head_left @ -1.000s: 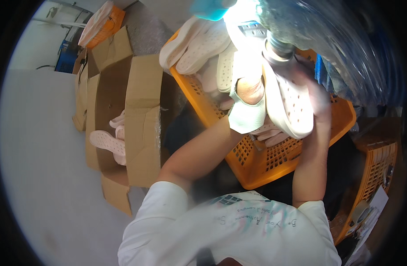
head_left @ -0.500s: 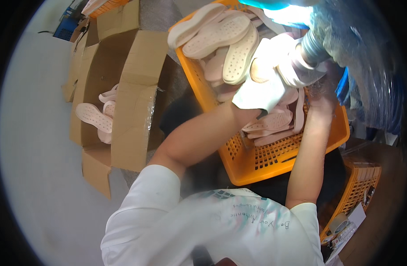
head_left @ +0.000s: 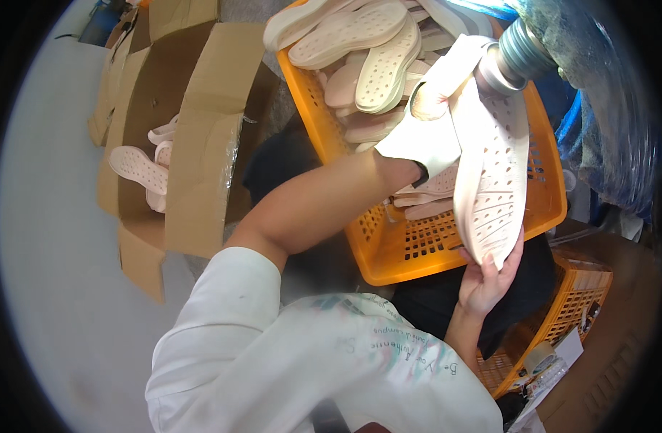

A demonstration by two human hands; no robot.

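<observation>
A pale pink shoe sole point(head_left: 500, 180), dotted with holes, stretches between my two hands over an orange crate. My left hand point(head_left: 433, 115) wears a white glove that leaves part of the thumb bare. It is closed on the sole's far part, with its other fingers hidden. Bare, my right hand point(head_left: 490, 285) pinches the sole's near end between thumb and fingers. The sole's far end lies against the pale round head point(head_left: 495, 72) of a machine with a ribbed metal shaft point(head_left: 524, 49); whether they touch, I cannot tell.
The orange crate point(head_left: 396, 268) holds many pink soles point(head_left: 385, 68). On the left, an open cardboard box point(head_left: 201, 144) has several soles inside. Clear plastic sheeting point(head_left: 605, 108) hangs at the right. Another orange crate point(head_left: 580, 289), with a tape roll point(head_left: 540, 357), stands at the lower right.
My right hand has come back from beside the machine toward me and now grips the sole's near end. The sole has swung into full view. My left hand stays near the machine head.
</observation>
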